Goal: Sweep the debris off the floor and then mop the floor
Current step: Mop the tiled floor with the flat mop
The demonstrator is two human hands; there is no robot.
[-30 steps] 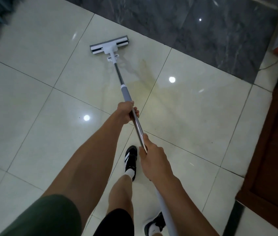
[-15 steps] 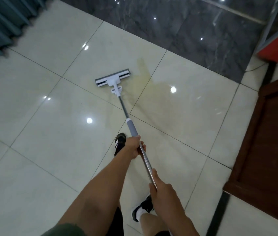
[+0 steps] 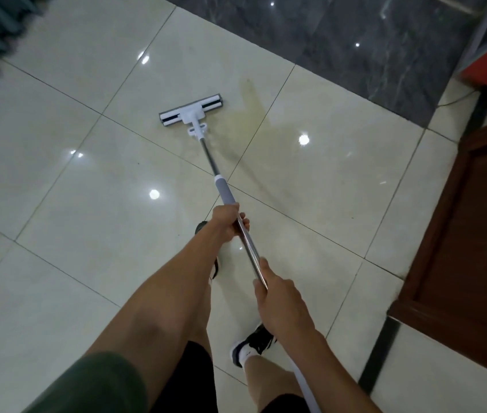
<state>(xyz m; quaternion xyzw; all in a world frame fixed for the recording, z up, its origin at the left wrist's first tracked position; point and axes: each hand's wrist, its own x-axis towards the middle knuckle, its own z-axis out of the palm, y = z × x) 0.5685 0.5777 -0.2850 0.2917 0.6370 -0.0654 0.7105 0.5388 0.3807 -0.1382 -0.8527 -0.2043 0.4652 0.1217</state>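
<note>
Head view: both hands, left (image 3: 226,223) ahead of right (image 3: 278,296), grip the mop (image 3: 224,192) handle, its head flat on the floor (image 3: 87,204).

Glossy cream tile floor (image 3: 57,263), mop head (image 3: 191,111) flat on it (yellowish smear (image 3: 254,114) beside)

Both bare forearms reach forward and down. The left hand (image 3: 226,223) sits further out, arm nearly straight, its fingers curled round the long silver metal mop pole (image 3: 248,248) just below the pole's grey sleeve. The right hand (image 3: 278,299) is nearer the body — its grip closes round the same pole lower down, thumb lying along the shaft. A green short sleeve (image 3: 99,386) covers the left upper arm.
</note>
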